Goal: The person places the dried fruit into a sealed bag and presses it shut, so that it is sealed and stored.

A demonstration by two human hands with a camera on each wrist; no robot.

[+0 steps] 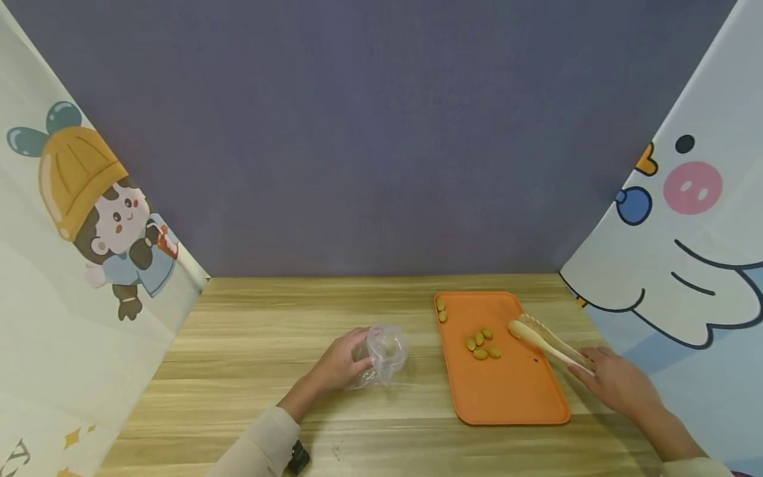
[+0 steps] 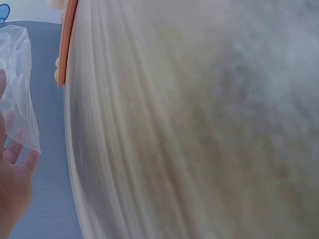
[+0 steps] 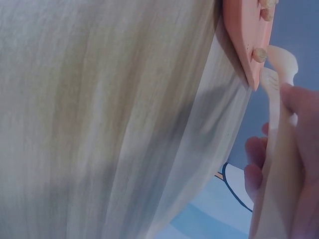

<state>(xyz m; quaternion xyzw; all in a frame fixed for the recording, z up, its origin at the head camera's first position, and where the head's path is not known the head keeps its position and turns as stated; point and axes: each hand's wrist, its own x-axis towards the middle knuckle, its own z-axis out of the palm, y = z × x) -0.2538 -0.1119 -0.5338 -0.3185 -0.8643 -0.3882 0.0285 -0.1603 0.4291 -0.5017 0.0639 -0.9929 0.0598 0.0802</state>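
Note:
My left hand (image 1: 342, 361) holds a clear plastic bag (image 1: 387, 351) upright over the table, its mouth spread in a round opening. The left wrist view catches the bag (image 2: 17, 84) at its left edge, with fingers around its lower part. In my right hand (image 1: 622, 384) is a pair of cream-coloured tongs (image 1: 551, 346), gripped along the handles. Their tips reach over the right edge of the orange tray (image 1: 507, 397). Close by the tips lies one small yellowish-brown oval piece (image 3: 259, 55). Several similar oval pieces (image 1: 479, 339) are grouped mid-tray.
Two more oval pieces (image 1: 442, 310) sit in the tray's far left corner. A small dark spot (image 1: 535, 360) marks the tray near the tongs. The wood-grain table (image 1: 268, 318) meets a grey back panel (image 1: 381, 165). A black object (image 1: 298, 457) is by the left sleeve.

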